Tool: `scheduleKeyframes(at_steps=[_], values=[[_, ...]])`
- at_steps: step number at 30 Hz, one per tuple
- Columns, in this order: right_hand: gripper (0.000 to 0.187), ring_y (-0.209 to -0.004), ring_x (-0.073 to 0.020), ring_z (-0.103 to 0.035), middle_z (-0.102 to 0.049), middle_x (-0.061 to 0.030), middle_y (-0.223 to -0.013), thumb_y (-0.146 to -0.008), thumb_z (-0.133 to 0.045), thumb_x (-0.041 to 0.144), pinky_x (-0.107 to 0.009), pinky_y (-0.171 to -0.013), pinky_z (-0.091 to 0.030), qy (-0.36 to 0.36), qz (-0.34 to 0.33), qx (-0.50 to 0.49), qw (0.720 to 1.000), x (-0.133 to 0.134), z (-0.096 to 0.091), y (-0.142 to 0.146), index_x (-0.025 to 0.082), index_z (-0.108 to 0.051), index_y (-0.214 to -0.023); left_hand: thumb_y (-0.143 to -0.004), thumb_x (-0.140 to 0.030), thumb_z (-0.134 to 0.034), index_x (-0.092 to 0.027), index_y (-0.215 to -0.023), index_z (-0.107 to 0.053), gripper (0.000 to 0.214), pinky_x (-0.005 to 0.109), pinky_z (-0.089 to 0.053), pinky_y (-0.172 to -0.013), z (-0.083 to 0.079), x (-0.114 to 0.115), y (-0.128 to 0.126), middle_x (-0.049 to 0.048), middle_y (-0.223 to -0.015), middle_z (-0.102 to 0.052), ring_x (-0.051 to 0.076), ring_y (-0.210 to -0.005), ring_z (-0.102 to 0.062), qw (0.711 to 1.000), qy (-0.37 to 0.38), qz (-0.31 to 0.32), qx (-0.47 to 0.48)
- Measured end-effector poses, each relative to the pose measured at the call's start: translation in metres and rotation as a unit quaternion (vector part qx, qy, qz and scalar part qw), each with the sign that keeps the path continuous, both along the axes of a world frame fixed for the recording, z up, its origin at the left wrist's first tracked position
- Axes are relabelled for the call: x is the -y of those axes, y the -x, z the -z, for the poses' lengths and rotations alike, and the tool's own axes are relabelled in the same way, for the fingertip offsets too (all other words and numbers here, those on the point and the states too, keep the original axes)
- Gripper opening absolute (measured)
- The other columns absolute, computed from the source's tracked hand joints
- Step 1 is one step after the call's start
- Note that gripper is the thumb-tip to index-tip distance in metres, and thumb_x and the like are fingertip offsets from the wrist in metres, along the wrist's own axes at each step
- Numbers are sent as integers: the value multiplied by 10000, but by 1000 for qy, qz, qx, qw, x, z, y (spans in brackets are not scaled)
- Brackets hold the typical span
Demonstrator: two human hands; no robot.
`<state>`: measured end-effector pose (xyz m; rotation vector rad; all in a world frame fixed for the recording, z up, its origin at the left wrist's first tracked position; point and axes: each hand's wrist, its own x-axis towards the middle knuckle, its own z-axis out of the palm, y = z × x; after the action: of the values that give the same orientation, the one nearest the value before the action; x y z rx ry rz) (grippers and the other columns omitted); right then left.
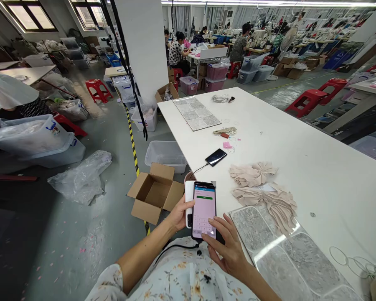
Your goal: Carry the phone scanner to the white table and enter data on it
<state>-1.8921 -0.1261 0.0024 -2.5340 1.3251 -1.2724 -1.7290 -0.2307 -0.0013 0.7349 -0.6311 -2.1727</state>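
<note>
My left hand (177, 215) is wrapped round a smartphone (203, 209) and a white slab-like device, perhaps a power bank (189, 191), lying against its left side. The phone's screen is lit, with a keypad in its lower half and a green bar near the top. Over the keypad, my right hand (228, 242) has its fingers apart, with fingertips at or just above the glass. It holds nothing that I can see. A black cable (175, 247) runs from the phone's lower end across my floral top.
On the white table (263, 133) lie a second phone (216, 157), pleated beige fabric pieces (253, 173) and grey patterned mats (196, 113). An open cardboard box (155, 190) and a clear bin (166, 154) stand left on the floor. Red stools (305, 102) and seated people are farther off.
</note>
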Motion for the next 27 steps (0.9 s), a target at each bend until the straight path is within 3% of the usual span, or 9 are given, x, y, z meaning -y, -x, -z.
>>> scheduleKeyframes(at_steps=[9,14,21,27], values=[[355,-1229,-299,-381,-429,-91,-1304,-824,-500,100,-600,-1018,-291,-17,-11,-27,999,3,-2,-1,230,-571,-1147,-753,-235,-645,-192,-1270,-479,544,372,-467,-819,4,0,2,122,-1102,-653,266,-978,-616,1000,6,9,-13],[403,-1179,-294,-429,-438,-119,-1252,-771,-496,21,-584,-997,-334,39,-11,23,999,2,-4,3,167,-570,-1139,-724,-259,-679,-199,-1258,-492,569,358,-469,-796,-1,-1,3,113,-1074,-662,267,-972,-612,1000,6,-1,0],[384,-1160,-295,-451,-456,-138,-1231,-760,-489,5,-593,-982,-342,36,25,42,998,-2,-4,6,156,-588,-1099,-718,-243,-688,-219,-1260,-487,578,380,-462,-831,3,0,4,102,-1094,-656,256,-962,-611,1000,-12,-4,7],[347,-1188,-287,-435,-446,-124,-1269,-806,-471,55,-587,-1006,-335,-6,91,76,993,-3,1,13,184,-587,-1106,-728,-235,-678,-221,-1269,-480,576,391,-456,-861,8,0,5,98,-1083,-661,254,-970,-612,1000,-8,0,6]])
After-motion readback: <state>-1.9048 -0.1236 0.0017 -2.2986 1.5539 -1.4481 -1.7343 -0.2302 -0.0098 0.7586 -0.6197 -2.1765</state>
